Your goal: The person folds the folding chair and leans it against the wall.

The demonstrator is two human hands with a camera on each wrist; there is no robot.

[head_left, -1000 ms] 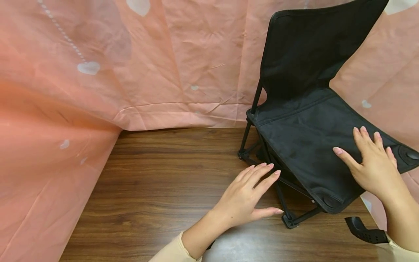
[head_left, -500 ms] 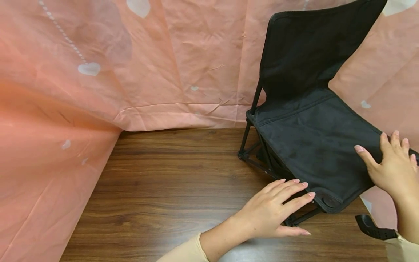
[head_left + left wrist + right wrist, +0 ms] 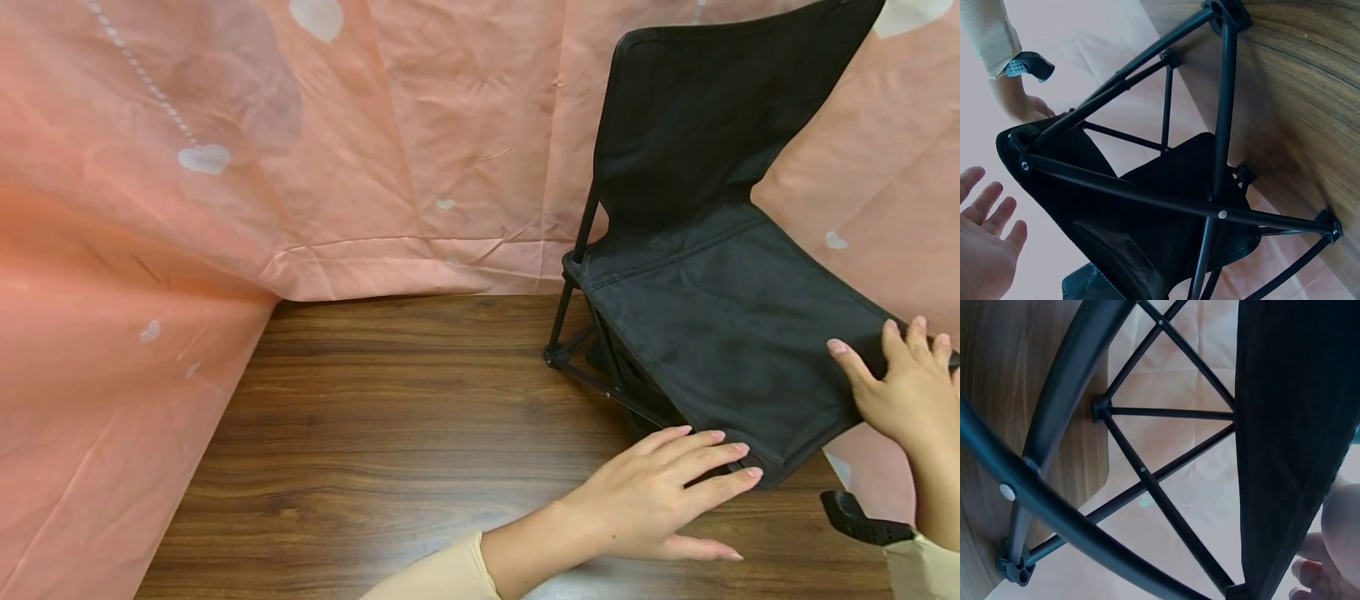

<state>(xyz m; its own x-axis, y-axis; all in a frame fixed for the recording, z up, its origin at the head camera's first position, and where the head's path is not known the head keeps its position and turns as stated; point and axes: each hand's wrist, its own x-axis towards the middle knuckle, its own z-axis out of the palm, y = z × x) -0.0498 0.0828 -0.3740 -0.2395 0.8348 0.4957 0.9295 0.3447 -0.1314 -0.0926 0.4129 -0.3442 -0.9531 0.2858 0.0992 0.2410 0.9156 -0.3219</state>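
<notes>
A black folding camp chair [image 3: 750, 317] stands unfolded, its fabric seat and backrest on a frame of crossed black tubes [image 3: 1222, 125]. My left hand [image 3: 660, 492] is over the seat's front left corner, fingers extended and thumb spread. In the left wrist view this hand [image 3: 988, 244] shows a gap between its fingertips and the fabric. My right hand [image 3: 911, 392] lies flat over the front right part of the seat, fingers spread, its outer edge cut off by the frame. The right wrist view shows its fingers [image 3: 1310, 572] beside the seat's dark edge.
Pink fabric with white hearts [image 3: 450, 142] hangs behind the chair and along the left side. Brown wood-grain floor [image 3: 375, 417] lies under the chair. A black strap-like band [image 3: 862, 521] sticks out from the right wrist.
My left hand has moved right and toward me, from beside the seat to over its front left corner. The right hand has slid right across the seat. The chair stays nearly still.
</notes>
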